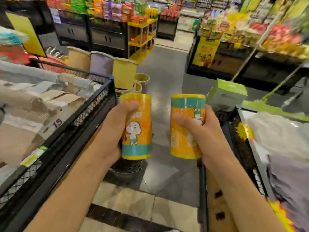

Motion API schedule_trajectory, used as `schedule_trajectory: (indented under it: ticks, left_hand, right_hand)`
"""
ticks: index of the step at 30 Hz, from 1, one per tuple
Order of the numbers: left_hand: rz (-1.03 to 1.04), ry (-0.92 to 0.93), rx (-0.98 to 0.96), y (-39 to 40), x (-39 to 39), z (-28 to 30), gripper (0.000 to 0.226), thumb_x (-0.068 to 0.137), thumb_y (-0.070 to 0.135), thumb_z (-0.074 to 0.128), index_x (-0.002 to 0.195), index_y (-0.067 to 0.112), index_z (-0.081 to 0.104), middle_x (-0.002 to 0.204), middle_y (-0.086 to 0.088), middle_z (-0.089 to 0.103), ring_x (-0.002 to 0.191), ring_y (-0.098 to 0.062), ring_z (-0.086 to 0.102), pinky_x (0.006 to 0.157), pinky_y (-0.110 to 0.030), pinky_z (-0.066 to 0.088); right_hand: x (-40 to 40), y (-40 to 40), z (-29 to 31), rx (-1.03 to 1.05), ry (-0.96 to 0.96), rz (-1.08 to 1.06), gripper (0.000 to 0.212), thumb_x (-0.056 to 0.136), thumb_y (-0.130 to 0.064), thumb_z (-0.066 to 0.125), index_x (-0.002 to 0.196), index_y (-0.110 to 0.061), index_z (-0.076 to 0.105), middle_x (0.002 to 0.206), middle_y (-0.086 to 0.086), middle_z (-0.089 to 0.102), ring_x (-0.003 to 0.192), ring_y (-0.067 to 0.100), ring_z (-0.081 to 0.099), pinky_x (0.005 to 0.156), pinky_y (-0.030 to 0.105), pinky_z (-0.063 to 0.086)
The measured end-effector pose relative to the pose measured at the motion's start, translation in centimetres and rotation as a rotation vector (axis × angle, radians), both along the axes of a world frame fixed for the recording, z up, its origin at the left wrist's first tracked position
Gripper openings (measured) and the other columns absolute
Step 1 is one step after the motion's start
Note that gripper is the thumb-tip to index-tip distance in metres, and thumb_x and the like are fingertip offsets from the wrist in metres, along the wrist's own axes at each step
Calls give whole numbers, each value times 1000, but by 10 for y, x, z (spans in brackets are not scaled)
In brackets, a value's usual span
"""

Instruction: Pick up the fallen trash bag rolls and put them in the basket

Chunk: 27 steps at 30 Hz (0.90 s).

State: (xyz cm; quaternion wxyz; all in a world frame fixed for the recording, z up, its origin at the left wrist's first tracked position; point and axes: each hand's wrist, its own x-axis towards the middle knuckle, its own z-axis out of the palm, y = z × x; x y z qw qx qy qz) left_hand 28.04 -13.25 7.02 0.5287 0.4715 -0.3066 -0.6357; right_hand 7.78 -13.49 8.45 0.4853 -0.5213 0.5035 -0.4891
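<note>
From the head view, the left hand (113, 129) wraps its fingers and thumb around one upright orange trash bag roll (138, 126), and the right hand (202, 131) grips a second orange roll (185, 126) just beside it, the two apart over the aisle floor (163, 77). A black mesh basket (93, 104) of folded goods stands at the left, near the left-hand roll.

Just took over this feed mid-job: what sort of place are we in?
Most likely a supermarket aisle: snack shelves stacked with bright packets, a wire bin with a price tag, and stacked buckets standing on the floor.
</note>
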Motion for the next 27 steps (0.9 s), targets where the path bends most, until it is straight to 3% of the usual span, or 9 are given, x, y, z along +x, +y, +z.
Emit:
schedule_trajectory:
  ticks: [4, 7, 11, 13, 15, 22, 27]
  left_hand:
    - [-30, -30, -38, -55, -31, -12, 66, 69, 44, 66, 123, 5, 62, 93, -14, 70, 72, -25, 69, 74, -44, 59]
    - [-75, -4, -46, -91, -55, -19, 73, 66, 50, 73, 122, 4, 62, 95, -18, 70, 75, -29, 69, 76, -47, 58]
    - [-102, 17, -68, -137, -84, -22, 62, 69, 48, 78, 115, 9, 66, 92, -19, 69, 73, -30, 69, 75, -46, 58]
    - [-49, -3, -65, -160, -100, -19, 49, 72, 43, 77, 110, 12, 69, 90, -16, 71, 71, -27, 70, 72, -44, 60]
    - [8, -21, -44, -181, -114, -15, 46, 72, 41, 76, 108, 13, 70, 89, -14, 72, 69, -25, 71, 67, -42, 61]
    - [228, -90, -18, -242, -130, -17, 53, 66, 44, 78, 110, 14, 69, 91, -11, 75, 75, -24, 73, 67, -38, 59]
    - [435, -89, -16, -271, -103, -24, 37, 68, 36, 81, 97, 16, 70, 83, -7, 76, 67, -22, 73, 59, -35, 58]
  right_hand:
    - [-30, -34, -5, -6, -9, -78, 47, 76, -21, 85, 114, -22, 59, 90, -7, 75, 81, 11, 75, 61, 27, 60]
    - [-51, -69, -11, 0, -17, -82, 53, 70, -29, 84, 115, -23, 58, 94, -5, 74, 84, 13, 75, 63, 28, 61]
    - [-75, -126, -23, 5, -12, -43, 65, 55, -42, 82, 113, -24, 58, 95, -5, 74, 86, 13, 74, 71, 35, 63]
    - [-89, -156, -27, 25, -24, -6, 68, 58, -40, 92, 115, -25, 58, 100, -4, 74, 89, 16, 75, 78, 44, 63]
    - [-103, -186, -31, 46, -39, 36, 63, 63, -39, 89, 116, -26, 58, 102, -3, 75, 91, 18, 75, 81, 50, 62]
    - [-119, -279, -38, 91, -35, 235, 44, 77, -35, 80, 113, -36, 56, 94, -18, 73, 85, 2, 73, 66, 25, 59]
    - [-86, -343, -45, 142, 5, 392, 58, 60, -45, 81, 111, -31, 58, 95, -9, 74, 85, 10, 74, 72, 34, 60]
